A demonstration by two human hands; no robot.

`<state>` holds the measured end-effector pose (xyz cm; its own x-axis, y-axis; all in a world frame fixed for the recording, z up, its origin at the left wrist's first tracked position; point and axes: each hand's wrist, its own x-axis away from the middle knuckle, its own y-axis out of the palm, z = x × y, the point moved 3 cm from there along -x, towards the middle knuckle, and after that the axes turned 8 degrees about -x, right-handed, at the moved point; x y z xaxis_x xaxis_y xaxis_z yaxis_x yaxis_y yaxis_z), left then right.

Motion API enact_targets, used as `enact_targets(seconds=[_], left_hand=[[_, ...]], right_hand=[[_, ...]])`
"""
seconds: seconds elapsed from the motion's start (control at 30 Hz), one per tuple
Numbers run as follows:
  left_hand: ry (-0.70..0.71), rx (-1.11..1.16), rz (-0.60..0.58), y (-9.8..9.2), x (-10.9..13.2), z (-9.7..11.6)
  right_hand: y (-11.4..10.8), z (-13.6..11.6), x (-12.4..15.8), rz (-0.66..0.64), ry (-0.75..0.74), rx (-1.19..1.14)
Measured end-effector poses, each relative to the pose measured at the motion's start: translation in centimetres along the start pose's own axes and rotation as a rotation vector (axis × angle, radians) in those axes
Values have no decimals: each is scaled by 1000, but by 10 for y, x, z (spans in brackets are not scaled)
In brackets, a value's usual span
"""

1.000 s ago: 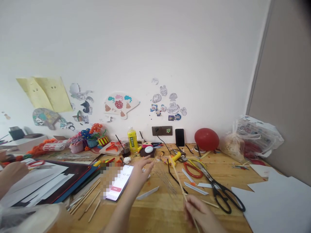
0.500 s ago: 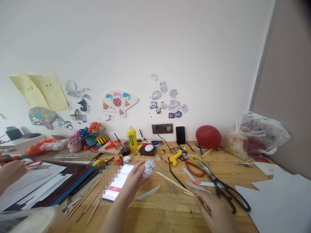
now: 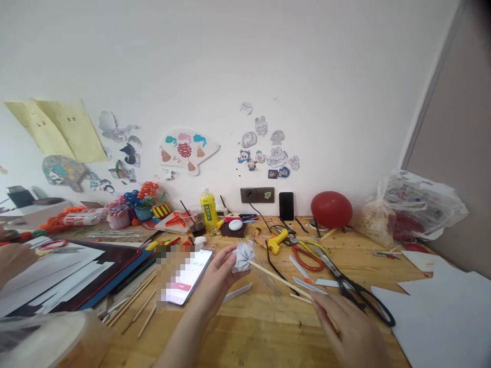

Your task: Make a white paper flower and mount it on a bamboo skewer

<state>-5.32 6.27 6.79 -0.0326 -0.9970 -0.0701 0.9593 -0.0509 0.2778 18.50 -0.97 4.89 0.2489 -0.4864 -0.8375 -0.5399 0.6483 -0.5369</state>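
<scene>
My left hand (image 3: 224, 268) is closed on a crumpled, folded white paper flower (image 3: 244, 256), held above the middle of the wooden table. My right hand (image 3: 341, 317) pinches a thin wooden stick (image 3: 282, 279) near its near end. The stick slants up to the left, and its far tip meets the lower right of the paper; whether it goes in, I cannot tell. A short second stick (image 3: 301, 298) shows beside my right fingertips. Paper strips (image 3: 238, 293) lie under and beyond my hands.
Black-handled scissors (image 3: 356, 291) lie right of my right hand, by white paper sheets (image 3: 441, 312). Behind are a yellow glue gun (image 3: 278, 242), a red balloon (image 3: 331, 209) and a yellow-labelled bottle (image 3: 208, 208). A lit phone (image 3: 187, 278) lies left. Another person's hand (image 3: 15, 260) is at far left.
My left hand has moved right with the paper flower, which has turned. The stick's tip, apart from it before, now meets the paper. The view has tilted slightly.
</scene>
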Motion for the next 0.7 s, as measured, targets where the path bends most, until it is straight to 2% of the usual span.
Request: enact_targets(seconds=[0.3, 0.5, 0.57, 0.7], left_hand=[[137, -210, 67, -4, -5, -6], [253, -389, 163, 1, -2, -4], [246, -386, 162, 3, 0, -3], [228, -379, 135, 6, 2, -5]], right_hand=[[-6, -5, -3, 33, -75, 106], [0, -3, -1, -71, 98, -56], [0, -2, -2, -93, 122, -80], [-5, -6, -3, -16, 35, 19]])
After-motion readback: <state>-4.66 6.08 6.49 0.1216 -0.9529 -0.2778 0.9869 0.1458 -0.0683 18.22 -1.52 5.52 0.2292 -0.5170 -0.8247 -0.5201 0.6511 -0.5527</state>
